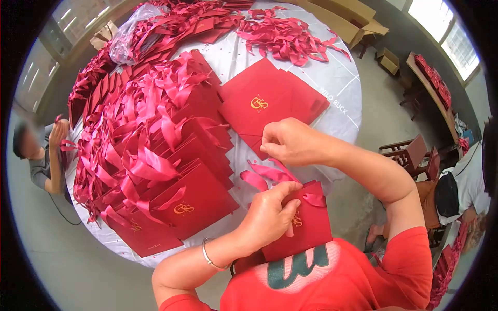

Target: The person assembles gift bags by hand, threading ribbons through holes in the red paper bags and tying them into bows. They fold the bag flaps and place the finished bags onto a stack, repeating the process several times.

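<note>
A small red paper gift bag (pixel 314 228) with a gold emblem rests against my front at the table's near edge. My left hand (pixel 267 215), with a silver bangle at its wrist, is closed on the bag's top edge, thumb and forefinger pressed together. Pink ribbon (pixel 275 172) rises from the bag; another loop of it shows at the bag's right corner. Above, my right hand (pixel 293 142) is closed in a pinch at the ribbon's upper end; its fingertips partly hide the grip. Just beyond lie flat red bags (pixel 280 96) with the same emblem.
Rows of ribboned red bags (pixel 181 207) fill the left of the round white-covered table (pixel 345 78). Loose pink ribbons (pixel 290 39) lie at the back, near a clear plastic bag (pixel 132 33). A person (pixel 44 155) sits left; another person (pixel 464 176) is right, by wooden chairs (pixel 412 155).
</note>
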Action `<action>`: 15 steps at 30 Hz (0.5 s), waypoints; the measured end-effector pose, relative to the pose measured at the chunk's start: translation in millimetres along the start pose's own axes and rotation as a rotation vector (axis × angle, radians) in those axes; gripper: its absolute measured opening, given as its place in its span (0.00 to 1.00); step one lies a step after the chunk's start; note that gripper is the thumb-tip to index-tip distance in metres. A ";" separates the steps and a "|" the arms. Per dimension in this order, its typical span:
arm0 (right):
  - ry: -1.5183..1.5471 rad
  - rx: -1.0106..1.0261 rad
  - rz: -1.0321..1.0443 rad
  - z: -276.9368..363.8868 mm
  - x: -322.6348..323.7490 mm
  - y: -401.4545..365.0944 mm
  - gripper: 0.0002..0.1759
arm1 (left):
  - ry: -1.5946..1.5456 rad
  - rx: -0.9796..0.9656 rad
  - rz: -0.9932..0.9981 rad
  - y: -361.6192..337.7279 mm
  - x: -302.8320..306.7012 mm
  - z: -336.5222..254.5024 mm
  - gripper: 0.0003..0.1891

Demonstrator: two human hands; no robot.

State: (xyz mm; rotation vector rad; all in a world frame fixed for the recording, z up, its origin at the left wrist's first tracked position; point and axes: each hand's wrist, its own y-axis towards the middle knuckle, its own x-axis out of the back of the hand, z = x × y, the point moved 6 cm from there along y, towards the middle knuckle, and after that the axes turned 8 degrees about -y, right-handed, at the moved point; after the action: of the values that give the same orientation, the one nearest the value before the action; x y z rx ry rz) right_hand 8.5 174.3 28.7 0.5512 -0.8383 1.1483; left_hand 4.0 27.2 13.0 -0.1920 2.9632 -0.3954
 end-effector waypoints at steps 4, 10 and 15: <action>0.509 -0.240 0.099 -7.4 -14.8 -2.9 0.06 | 0.043 0.018 0.038 -1.6 -1.2 0.4 0.12; 0.387 -0.101 -0.026 -1.8 -17.6 -6.7 0.06 | 0.060 -0.016 0.027 -2.4 -1.9 -1.3 0.11; -0.027 -0.029 -0.065 16.7 -21.8 -3.3 0.11 | 0.098 -0.029 0.026 -2.8 -3.0 0.6 0.12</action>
State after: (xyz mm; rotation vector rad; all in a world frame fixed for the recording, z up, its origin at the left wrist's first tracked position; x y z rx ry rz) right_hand 3.0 148.3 21.0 0.5671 -0.8528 1.0701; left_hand 7.4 24.8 13.5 -0.1408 3.0657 -0.3689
